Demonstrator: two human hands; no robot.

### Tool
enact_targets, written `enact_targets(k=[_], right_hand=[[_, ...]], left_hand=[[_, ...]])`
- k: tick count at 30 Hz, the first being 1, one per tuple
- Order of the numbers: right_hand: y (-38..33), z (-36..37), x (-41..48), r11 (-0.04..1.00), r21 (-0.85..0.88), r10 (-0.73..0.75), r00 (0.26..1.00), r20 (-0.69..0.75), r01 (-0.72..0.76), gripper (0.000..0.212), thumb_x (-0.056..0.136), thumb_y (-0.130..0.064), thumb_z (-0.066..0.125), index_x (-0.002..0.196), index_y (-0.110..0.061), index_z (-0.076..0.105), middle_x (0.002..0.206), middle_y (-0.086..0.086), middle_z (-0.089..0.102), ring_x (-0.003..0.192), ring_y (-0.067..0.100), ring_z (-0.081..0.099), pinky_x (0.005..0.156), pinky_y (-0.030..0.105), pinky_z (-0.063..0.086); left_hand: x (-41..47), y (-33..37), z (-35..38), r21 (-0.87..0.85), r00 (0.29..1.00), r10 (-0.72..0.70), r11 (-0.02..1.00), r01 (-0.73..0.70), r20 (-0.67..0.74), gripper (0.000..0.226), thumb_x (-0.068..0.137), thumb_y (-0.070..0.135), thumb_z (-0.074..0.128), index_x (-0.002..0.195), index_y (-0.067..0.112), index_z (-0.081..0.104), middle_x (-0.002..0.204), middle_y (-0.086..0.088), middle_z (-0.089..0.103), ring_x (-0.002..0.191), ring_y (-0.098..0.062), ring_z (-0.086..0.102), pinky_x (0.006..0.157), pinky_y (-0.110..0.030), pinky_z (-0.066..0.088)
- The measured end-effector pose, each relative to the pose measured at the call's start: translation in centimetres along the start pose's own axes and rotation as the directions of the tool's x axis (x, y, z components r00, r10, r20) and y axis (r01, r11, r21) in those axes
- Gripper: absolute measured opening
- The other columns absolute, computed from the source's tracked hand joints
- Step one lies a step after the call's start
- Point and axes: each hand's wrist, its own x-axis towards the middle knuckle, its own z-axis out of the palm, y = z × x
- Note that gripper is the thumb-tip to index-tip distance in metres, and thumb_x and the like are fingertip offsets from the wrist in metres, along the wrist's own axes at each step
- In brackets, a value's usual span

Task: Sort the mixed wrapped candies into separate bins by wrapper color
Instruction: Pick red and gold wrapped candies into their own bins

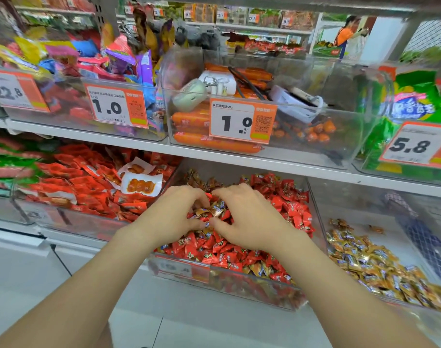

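A clear bin (239, 282) on the lower shelf holds a heap of red-wrapped candies (284, 204) with gold-wrapped ones mixed in. My left hand (174, 217) and my right hand (247, 217) are both in the middle of the heap, fingers curled. Between them lies a small cluster of gold-wrapped candies (214, 209), which the fingertips of both hands pinch. To the right, a second clear bin (405, 237) holds a pile of gold-wrapped candies (370, 262).
Left of the candy bin is a bin of red snack packets (88, 187). The upper shelf carries clear bins with orange sausages (214, 144), a white charger and cable, and price tags (242, 121). A tiled floor shows below.
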Motion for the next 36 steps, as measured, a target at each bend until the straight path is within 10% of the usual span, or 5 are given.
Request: enact_targets(k=[8,15,21,28,36], right_hand=[[0.6,-0.1,0.5,0.999,-0.042,0.021,1.0,-0.011,-0.022,0.019,0.098,-0.046,0.06,0.11,-0.037,0.071,0.096,-0.015,0.068,0.112,0.017,0.051,0.101,0.045,0.036],[0.1,-1.4,-0.3,0.878,0.464,0.254,0.936,-0.243,-0.118,0.013,0.089,-0.021,0.062,0.086,-0.029,0.071,0.065,-0.008,0.068,0.058,0.008,0.061,0.068,0.016,0.044],[-0.3,-1.6,-0.8,0.935,0.352,0.104,0.979,-0.173,-0.037,0.028,0.092,-0.006,0.052,0.088,-0.023,0.073,0.097,-0.007,0.063,0.082,0.003,0.056,0.076,0.017,0.044],[-1.2,0.6,-0.3,0.993,-0.096,0.064,0.996,-0.063,-0.07,0.036,0.085,-0.065,0.066,0.084,-0.03,0.074,0.089,-0.007,0.056,0.092,0.018,0.053,0.083,0.038,0.045],[-0.2,-1.4,-1.0,0.924,0.358,0.148,0.989,-0.011,-0.135,0.023,0.093,-0.032,0.073,0.074,-0.023,0.064,0.081,-0.008,0.072,0.073,0.002,0.062,0.073,0.03,0.048]], left_hand=[[0.2,-0.4,-0.2,-0.005,0.992,-0.035,0.999,0.036,0.125,0.051,0.076,0.037,0.093,0.121,0.044,0.071,0.097,0.017,0.057,0.078,-0.001,0.059,0.066,-0.017,0.042],[0.0,-0.7,-0.9,-0.124,0.998,-0.065,0.99,0.065,0.005,0.027,0.077,0.043,0.09,0.098,0.035,0.075,0.093,0.01,0.07,0.081,-0.006,0.064,0.07,-0.022,0.051],[-0.4,-0.3,-1.4,-0.118,0.999,-0.04,0.992,0.04,0.0,0.02,0.078,0.041,0.09,0.088,0.029,0.077,0.078,0.02,0.064,0.073,0.015,0.055,0.058,-0.01,0.036],[-0.7,-0.7,-1.8,-0.258,0.994,-0.113,0.96,0.111,0.008,0.019,0.081,0.047,0.086,0.08,0.031,0.075,0.087,0.017,0.073,0.083,0.007,0.062,0.072,-0.022,0.044],[-1.1,-0.5,-1.6,-0.322,0.981,-0.181,0.926,0.196,0.077,0.013,0.1,0.033,0.067,0.097,0.024,0.057,0.101,0.002,0.069,0.09,-0.021,0.069,0.078,-0.046,0.057]])
